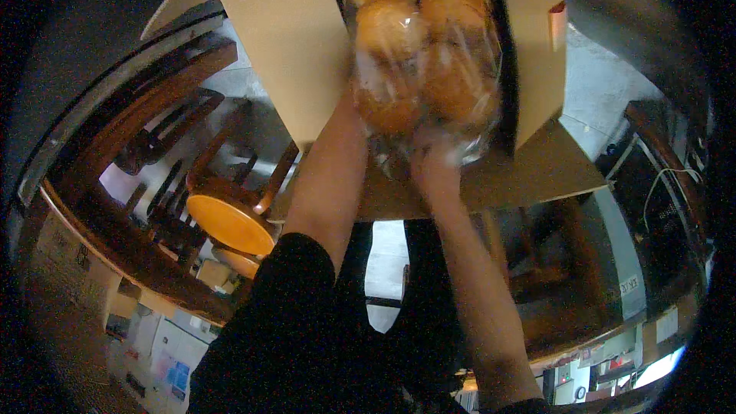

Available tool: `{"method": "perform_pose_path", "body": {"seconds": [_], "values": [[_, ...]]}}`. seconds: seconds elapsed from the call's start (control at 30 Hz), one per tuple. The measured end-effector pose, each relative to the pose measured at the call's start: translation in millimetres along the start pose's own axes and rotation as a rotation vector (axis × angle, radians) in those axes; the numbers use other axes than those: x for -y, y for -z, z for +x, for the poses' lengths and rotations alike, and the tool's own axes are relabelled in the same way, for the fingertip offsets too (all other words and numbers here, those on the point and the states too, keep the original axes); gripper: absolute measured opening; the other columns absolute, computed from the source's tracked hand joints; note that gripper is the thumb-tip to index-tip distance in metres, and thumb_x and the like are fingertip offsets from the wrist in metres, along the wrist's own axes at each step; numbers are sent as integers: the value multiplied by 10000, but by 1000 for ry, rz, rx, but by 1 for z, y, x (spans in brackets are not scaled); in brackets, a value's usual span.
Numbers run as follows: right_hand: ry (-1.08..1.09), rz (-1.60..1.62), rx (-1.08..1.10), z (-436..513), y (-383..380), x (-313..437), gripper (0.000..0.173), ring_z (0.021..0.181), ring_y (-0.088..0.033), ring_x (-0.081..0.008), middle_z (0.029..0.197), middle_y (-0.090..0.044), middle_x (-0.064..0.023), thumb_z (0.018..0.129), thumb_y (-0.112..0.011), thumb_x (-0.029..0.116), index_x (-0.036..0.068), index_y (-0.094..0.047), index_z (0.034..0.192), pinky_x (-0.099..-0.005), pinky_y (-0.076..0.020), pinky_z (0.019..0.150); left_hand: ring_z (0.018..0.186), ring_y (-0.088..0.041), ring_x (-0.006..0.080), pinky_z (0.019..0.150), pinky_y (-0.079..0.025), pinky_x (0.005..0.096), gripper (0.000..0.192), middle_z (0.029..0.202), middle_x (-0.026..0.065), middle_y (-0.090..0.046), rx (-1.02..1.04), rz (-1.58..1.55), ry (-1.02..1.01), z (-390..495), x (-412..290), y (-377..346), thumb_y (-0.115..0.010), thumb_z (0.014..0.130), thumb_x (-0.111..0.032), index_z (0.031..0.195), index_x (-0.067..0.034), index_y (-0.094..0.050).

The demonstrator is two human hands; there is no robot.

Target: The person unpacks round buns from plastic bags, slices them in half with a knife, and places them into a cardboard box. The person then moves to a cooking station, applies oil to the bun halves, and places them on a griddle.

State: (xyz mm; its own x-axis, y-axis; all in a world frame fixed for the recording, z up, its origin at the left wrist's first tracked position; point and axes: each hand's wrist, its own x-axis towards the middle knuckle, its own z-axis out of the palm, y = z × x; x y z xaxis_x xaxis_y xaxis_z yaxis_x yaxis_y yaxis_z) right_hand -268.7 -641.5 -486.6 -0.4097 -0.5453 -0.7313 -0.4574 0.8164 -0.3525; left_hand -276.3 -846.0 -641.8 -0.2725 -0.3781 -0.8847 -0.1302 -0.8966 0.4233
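Note:
A clear plastic bag of round golden-brown bread buns (422,57) fills the upper middle, over an open cardboard box (293,57). Gripping the gathered near end of the bag is my right hand (434,152), blurred by motion. My left forearm reaches up along the bag's left side, but the left hand itself is hidden behind or under the bag, so its grip does not show. The box's flaps spread out to the left, the right and towards me.
Left of the box stand wooden chairs, one with a round orange seat (233,223). A dark wooden table (558,276) lies at the lower right. A white cable (661,175) hangs near dark furniture at the right. Grey floor shows between these things.

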Motion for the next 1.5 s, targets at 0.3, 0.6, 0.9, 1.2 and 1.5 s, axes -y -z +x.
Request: {"method": "perform_pose_path", "body": {"seconds": [0.3, 0.6, 0.9, 1.2, 1.5], "values": [[-369, 572, 331, 125, -69, -98, 748, 1361, -520, -399, 1494, -528, -220, 879, -746, 486, 39, -530, 1439, -489, -433, 1131, 1410, -458, 343, 1178, -349, 440, 875, 1577, 206, -440, -301, 13, -295, -3, 17, 15, -596, 993, -592, 1585, -8, -326], [-127, 459, -134, 141, 133, -21, 971, 1385, -502, -424, 1502, -499, -279, 847, -757, 637, 53, -402, 1537, -443, -423, 1149, 1444, -414, 371, 1203, -364, 446, 1329, 1587, 218, -388, -140, 614, -65, 2, 40, 12, -949, 627, -569, 1576, 22, -231], [-40, 605, -95, 168, 38, 29, 973, 1358, -519, -435, 1497, -486, -284, 824, -841, 359, 61, -312, 1583, -487, -457, 1111, 1402, -441, 356, 1177, -374, 442, 1012, 1580, 215, -393, -391, 359, -296, -15, 56, 67, -835, 851, -381, 1548, 88, -270], [-164, -36, -645, 208, -20, 19, 877, 1311, -526, -483, 1475, -508, -276, 900, -663, 603, 4, -442, 1501, -586, -443, 1094, 1532, -246, 424, 1259, -231, 474, 903, 1661, 289, -219, -384, 900, -554, -146, -46, 61, -709, 956, -224, 1623, 14, -149], [-79, 194, -227, 253, 5, -64, 861, 1304, -548, -435, 1460, -531, -251, 913, -679, 560, 26, -405, 1531, -531, -477, 1078, 1531, -248, 447, 1258, -214, 544, 843, 1640, 278, -273, -347, 1202, -542, -195, -48, 43, -730, 923, -182, 1607, -40, -258]]}}
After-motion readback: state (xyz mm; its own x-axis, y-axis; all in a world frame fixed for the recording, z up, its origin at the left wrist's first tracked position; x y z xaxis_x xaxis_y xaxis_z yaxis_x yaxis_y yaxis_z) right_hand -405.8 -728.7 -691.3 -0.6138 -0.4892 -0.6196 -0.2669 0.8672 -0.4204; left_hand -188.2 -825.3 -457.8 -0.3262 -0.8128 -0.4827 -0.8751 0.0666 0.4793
